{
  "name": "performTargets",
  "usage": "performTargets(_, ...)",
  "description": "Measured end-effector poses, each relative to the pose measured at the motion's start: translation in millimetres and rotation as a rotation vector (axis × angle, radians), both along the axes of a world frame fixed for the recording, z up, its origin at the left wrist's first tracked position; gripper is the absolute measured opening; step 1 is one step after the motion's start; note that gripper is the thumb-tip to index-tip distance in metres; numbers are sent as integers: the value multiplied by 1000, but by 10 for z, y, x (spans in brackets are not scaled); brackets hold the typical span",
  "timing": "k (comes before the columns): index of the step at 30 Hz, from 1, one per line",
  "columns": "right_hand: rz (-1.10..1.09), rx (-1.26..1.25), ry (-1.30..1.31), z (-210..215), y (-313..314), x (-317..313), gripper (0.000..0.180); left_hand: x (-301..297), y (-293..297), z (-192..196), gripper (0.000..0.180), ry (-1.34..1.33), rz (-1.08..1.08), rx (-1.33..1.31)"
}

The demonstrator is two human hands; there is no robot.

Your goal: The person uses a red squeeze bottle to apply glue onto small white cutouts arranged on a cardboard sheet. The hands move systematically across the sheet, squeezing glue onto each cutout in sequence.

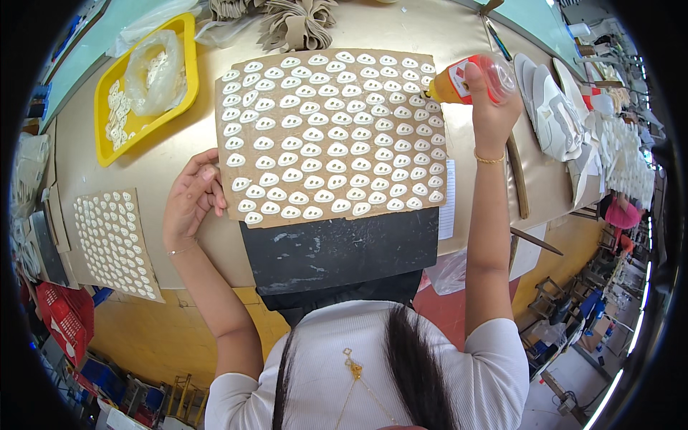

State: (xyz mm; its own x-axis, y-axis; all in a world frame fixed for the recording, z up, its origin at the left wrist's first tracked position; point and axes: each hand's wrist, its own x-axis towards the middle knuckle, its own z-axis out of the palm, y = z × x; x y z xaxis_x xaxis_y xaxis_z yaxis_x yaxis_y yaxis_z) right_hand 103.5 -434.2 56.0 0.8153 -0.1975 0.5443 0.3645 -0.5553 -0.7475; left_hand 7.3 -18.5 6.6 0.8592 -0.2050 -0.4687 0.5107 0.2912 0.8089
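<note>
My right hand [496,107] is closed around a clear squeeze bottle [453,82] with yellowish liquid and a red-and-white label. The bottle lies tilted over, its dark tip pointing left at the upper right part of a brown cardboard sheet [240,66]. Rows of small white rounded pieces [337,149] cover that sheet, most of them marked with two yellow-green dots. At the sheet's left edge is my left hand [195,192], its fingers loosely bent and apart, with nothing seen in them. Whether its fingertips touch the sheet I cannot tell.
A yellow tray [107,147] with a plastic bag and loose white pieces stands at back left. A smaller cardboard sheet [118,240] of white pieces lies left. Under the main sheet's front is a black board [344,247]. White cut parts [552,107] and a wooden strip [517,179] lie right.
</note>
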Motion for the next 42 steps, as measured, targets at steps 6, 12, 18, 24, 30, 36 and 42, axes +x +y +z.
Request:
performTargets(6,-45,34,27,-35,-89,-104,34,0,4,-17,38,-9,9,-13)
performTargets(12,-21,126,-15,-90,-35,-211,31,0,1,-11,38,-1,10,-5)
performTargets(18,-18,95,-16,-96,40,-244,29,1,-6,-11,38,-5,12,-3)
performTargets(24,15,100,-38,-110,48,-231,28,1,-2,-10,38,-1,6,3)
performTargets(30,36,114,-26,-112,127,-202,28,2,-2,-9,37,-2,5,-1)
performTargets(36,64,195,25,-78,156,-194,30,0,11,-5,37,2,-2,6)
performTargets(42,42,166,59,-103,183,-156,32,8,-1,-1,37,8,-3,6)
